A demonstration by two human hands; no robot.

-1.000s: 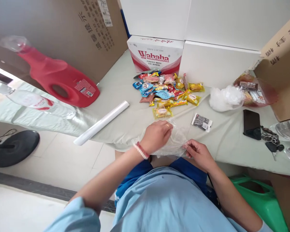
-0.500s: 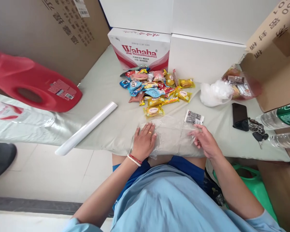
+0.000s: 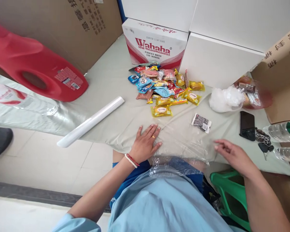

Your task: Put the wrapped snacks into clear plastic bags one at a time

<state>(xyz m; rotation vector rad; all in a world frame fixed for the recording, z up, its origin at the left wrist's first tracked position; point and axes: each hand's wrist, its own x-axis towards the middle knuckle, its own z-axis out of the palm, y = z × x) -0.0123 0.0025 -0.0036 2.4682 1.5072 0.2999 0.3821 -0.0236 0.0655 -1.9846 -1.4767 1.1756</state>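
A thin clear plastic sheet (image 3: pixel 176 143) lies wrinkled on the covered table and hangs over its front edge onto my lap. My left hand (image 3: pixel 147 141) rests flat on the sheet's left part, fingers stretched out. To the right of the sheet is my right hand (image 3: pixel 230 156), its fingers pointing left and loosely stretched, apparently holding nothing. A small black-and-white packet (image 3: pixel 201 122) lies just beyond the sheet. Behind it is a heap of wrapped snacks (image 3: pixel 163 91), with a yellow-wrapped cake (image 3: pixel 161 111) at its front. A white roll (image 3: pixel 91 121) lies to the left.
A red jug (image 3: pixel 38 64) and a water bottle (image 3: pixel 12 96) lie at the left. A Wahaha box (image 3: pixel 157 48) stands behind the snacks. At the right are a white plastic bag (image 3: pixel 226 99), a phone (image 3: pixel 247 125), keys (image 3: pixel 263 141) and bottles. A green stool (image 3: pixel 229 180) stands below.
My right hand has moved right, away from the packet and the middle of the sheet. The sheet's front part now hangs over my lap. My left hand stays flat. The view has shifted.
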